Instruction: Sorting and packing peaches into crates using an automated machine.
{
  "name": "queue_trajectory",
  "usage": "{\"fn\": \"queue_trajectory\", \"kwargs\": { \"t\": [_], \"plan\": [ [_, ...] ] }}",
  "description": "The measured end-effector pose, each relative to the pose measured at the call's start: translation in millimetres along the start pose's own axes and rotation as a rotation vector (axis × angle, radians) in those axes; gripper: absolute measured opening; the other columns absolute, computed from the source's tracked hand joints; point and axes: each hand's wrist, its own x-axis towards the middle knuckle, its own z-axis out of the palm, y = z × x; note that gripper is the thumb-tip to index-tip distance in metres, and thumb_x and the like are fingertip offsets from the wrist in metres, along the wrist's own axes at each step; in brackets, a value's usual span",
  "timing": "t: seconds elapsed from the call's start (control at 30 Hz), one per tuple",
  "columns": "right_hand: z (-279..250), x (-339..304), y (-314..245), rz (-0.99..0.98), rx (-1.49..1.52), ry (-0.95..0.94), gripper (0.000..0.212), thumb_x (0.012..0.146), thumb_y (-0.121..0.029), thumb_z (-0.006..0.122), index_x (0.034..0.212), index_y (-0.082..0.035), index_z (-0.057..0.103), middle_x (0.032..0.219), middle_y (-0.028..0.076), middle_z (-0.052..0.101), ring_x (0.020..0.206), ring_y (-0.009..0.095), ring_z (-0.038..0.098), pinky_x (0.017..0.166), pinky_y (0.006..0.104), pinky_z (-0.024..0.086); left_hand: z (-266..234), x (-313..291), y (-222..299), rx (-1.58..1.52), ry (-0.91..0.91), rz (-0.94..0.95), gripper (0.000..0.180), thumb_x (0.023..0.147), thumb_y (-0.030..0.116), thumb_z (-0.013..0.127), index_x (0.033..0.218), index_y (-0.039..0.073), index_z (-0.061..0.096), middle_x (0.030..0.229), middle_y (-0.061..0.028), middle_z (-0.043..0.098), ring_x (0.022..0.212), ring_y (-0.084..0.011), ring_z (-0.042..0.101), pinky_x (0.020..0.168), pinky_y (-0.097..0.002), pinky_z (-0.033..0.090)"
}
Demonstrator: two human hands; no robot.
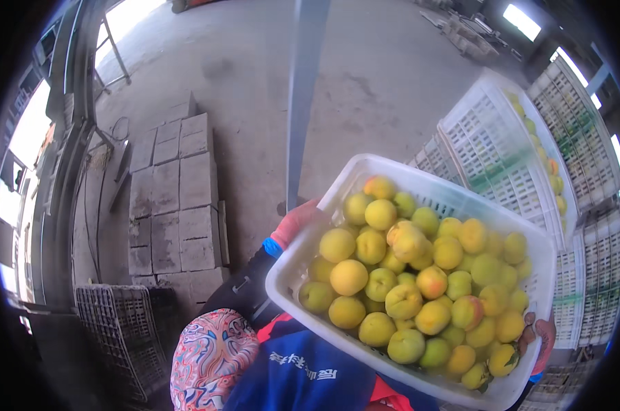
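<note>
At opposite ends, a white crate [541,274] of yellow-green fruit [404,301] is clasped by the left grip [297,223] and right grip [544,338].

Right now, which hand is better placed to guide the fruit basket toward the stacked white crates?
Probably the right hand. It holds the white basket's right end, on the same side as the stacked crates. The left hand holds the opposite end, farther from them.
</note>
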Motion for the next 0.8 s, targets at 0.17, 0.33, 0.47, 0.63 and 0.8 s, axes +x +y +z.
{"fn": "queue_trajectory", "kwargs": {
  "t": [0.17,0.33,0.47,0.63,0.8],
  "plan": [
    [31,10,17,0.174,0.002,-0.256,0.034,0.098,-0.042,0.05,0.092,-0.01,0.059,0.078,-0.001,0.06,0.068,0.011,0.054,0.058,0.0336,0.035,-46,-70,-8,0.087,0.12,0.082,0.048,0.082,0.018,0.067,0.129,0.007,0.063,0.093,-0.006,0.065,0.079,-0.0135,0.062,0.067,-0.0279,0.052],
    [91,13,61,0.39,0.002,-0.504,0.033,0.098,-0.042,0.051,0.093,-0.01,0.059,0.078,-0.001,0.061,0.067,0.011,0.053,0.056,0.0326,0.035,-87,-183,-13,0.089,0.341,0.165,0.06,0.082,0.016,0.064,0.14,0.006,0.057,0.103,-0.0059,0.066,0.08,-0.0117,0.062,0.068,-0.0248,0.052],
    [144,23,83,0.523,-0.009,-0.72,0.033,0.097,-0.042,0.051,0.093,-0.01,0.06,0.078,-0.002,0.061,0.066,0.01,0.053,0.054,0.0319,0.035,-106,-275,-21,-0.009,0.483,0.331,0.062,0.081,0.015,0.064,0.142,0.007,0.055,0.102,-0.0057,0.066,0.079,-0.0111,0.062,0.066,-0.0245,0.052],
    [236,48,90,0.711,-0.026,-1.076,0.033,0.097,-0.042,0.052,0.094,-0.01,0.06,0.078,-0.002,0.061,0.065,0.01,0.053,0.052,0.0309,0.035,-123,-383,-36,-0.123,0.689,0.545,0.061,0.079,0.015,0.066,0.14,0.01,0.059,0.109,-0.0082,0.065,0.089,-0.0164,0.061,0.079,-0.0286,0.051],
    [345,54,108,0.883,-0.103,-1.376,0.032,0.096,-0.042,0.053,0.095,-0.01,0.061,0.078,-0.002,0.061,0.064,0.009,0.052,0.049,0.03,0.035,-141,-446,-68,-0.266,0.879,0.744,0.066,0.077,0.014,0.068,0.142,0.009,0.057,0.106,-0.0081,0.067,0.085,-0.0168,0.063,0.077,-0.0287,0.052]
  ]
}}
